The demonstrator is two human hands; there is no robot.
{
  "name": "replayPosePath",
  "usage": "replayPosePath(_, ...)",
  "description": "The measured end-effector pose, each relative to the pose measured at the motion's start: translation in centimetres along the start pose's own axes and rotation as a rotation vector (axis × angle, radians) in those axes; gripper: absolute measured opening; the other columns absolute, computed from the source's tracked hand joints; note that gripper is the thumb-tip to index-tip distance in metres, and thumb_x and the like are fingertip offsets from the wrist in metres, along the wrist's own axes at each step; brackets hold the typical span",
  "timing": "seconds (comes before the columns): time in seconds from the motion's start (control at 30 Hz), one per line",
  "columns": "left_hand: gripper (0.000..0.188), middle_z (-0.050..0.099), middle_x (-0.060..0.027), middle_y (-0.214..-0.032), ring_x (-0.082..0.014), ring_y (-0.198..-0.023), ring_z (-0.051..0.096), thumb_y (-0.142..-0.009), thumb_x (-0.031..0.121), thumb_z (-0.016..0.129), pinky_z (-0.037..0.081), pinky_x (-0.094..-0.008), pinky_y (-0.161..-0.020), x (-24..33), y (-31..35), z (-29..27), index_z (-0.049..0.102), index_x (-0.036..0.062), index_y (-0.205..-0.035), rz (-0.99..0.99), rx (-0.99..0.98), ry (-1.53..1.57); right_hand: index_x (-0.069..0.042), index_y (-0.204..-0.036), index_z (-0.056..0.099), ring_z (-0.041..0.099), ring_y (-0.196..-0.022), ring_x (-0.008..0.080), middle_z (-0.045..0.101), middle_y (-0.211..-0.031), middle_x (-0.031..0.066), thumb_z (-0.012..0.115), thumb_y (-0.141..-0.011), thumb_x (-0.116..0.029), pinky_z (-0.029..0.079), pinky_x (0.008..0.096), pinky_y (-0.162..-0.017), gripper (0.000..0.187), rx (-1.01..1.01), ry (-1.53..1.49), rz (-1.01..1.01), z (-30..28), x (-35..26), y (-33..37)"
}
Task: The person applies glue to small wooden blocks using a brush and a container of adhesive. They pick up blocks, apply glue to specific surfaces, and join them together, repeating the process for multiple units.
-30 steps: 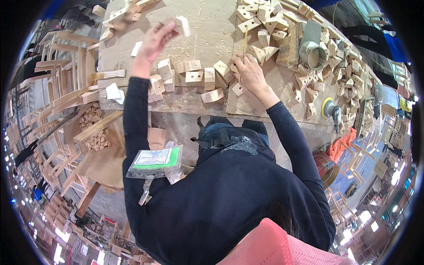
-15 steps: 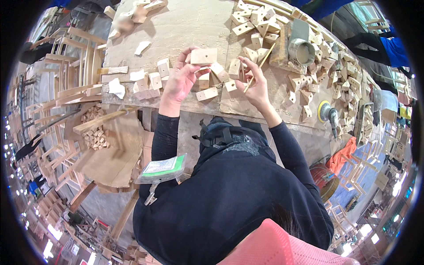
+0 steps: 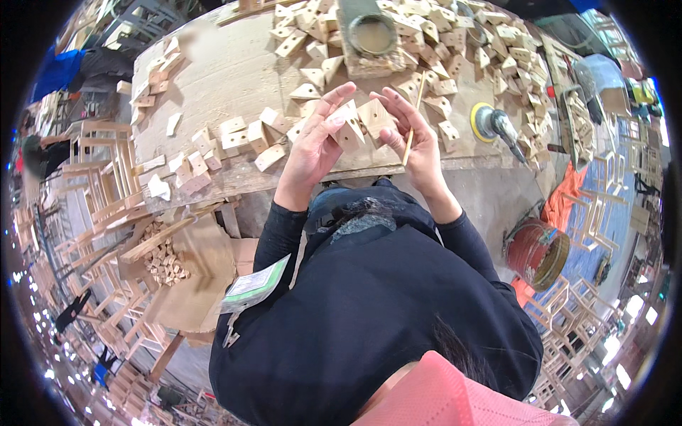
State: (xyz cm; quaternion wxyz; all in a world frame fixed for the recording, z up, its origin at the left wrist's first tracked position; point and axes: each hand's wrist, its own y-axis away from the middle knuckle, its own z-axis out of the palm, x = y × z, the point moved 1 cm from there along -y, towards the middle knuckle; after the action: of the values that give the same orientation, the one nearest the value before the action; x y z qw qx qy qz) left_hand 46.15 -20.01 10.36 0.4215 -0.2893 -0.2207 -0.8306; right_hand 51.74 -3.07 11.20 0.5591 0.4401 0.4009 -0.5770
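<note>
My left hand (image 3: 311,155) grips a pale wooden corner block (image 3: 347,129) with a drilled hole, thumb on one side and fingers behind. Close beside it, my right hand (image 3: 420,150) pinches a second drilled wood block (image 3: 374,121) between thumb and fingers. A thin wooden stick (image 3: 409,139) is also tucked in the right hand, slanting up past the fingers. Both blocks are held above the bench's front edge, almost touching; whether they meet is hard to tell. Loose blocks (image 3: 257,135) lie on the worktable (image 3: 220,78) left of my hands.
Behind my hands stands a round pot (image 3: 372,35) of pale liquid on a wooden slab, with heaped blocks (image 3: 433,42) around it. A sander with a yellow disc (image 3: 484,122) lies to the right. A red drum (image 3: 538,250) and a cardboard-lined bin (image 3: 192,277) stand below the bench.
The view has shifted right along the bench. My left hand has carried its block close to my right hand, which has lifted another block off the table and still holds the stick.
</note>
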Motion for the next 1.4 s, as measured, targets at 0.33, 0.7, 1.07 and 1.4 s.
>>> replayPosePath(0.33, 0.055, 0.038, -0.0188, -0.148, -0.0237, -0.108, 0.059, -0.102, 0.028, 0.043, 0.051, -0.0287, -0.087, -4.6, -2.8, 3.5, 0.033, -0.0045, -0.145, -0.045, -0.097, -0.064, -0.005, -0.136, 0.052, 0.063, -0.1, 0.0122, 0.066, -0.117, 0.0096, 0.077, -0.084, -0.019, 0.053, 0.0249, -0.081, 0.06, 0.051, -0.03, 0.186, -9.1, -1.1, 3.0)
replayPosePath(0.7, 0.081, 0.049, -0.0185, -0.137, -0.0219, -0.114, 0.06, -0.086, 0.005, 0.073, 0.051, -0.0316, -0.095, -8.8, -3.6, 6.2, 0.023, -0.0012, -0.149, 0.0, 0.007, -0.32, -0.001, -0.132, 0.052, 0.064, -0.102, 0.0123, 0.067, -0.114, 0.0105, 0.072, -0.09, -0.022, 0.052, 0.0251, -0.087, 0.051, 0.285, -0.22, 0.206, -10.4, 0.6, 2.6)
replayPosePath(1.07, 0.054, 0.061, -0.0101, -0.12, -0.0149, -0.109, 0.06, -0.089, 0.014, 0.073, 0.048, -0.0292, -0.094, -10.4, -2.3, 7.5, 0.046, -0.001, -0.133, 0.003, 0.007, -0.477, -0.004, -0.126, 0.056, 0.065, -0.092, 0.013, 0.065, -0.115, 0.0105, 0.063, -0.096, -0.024, 0.055, 0.0281, -0.079, 0.037, 0.521, -0.518, 0.214, -8.7, 0.0, 1.5)
replayPosePath(1.4, 0.051, 0.057, -0.0089, -0.124, -0.0136, -0.113, 0.054, -0.093, 0.013, 0.066, 0.046, -0.0277, -0.095, -9.7, -1.9, 7.7, 0.042, -0.0023, -0.135, -0.072, -0.076, -0.472, -0.002, -0.125, 0.057, 0.063, -0.104, 0.0147, 0.066, -0.12, 0.0139, 0.053, -0.1, -0.02, 0.05, 0.0292, -0.091, 0.031, 0.315, -0.359, -0.012, -7.8, -1.2, 0.7)
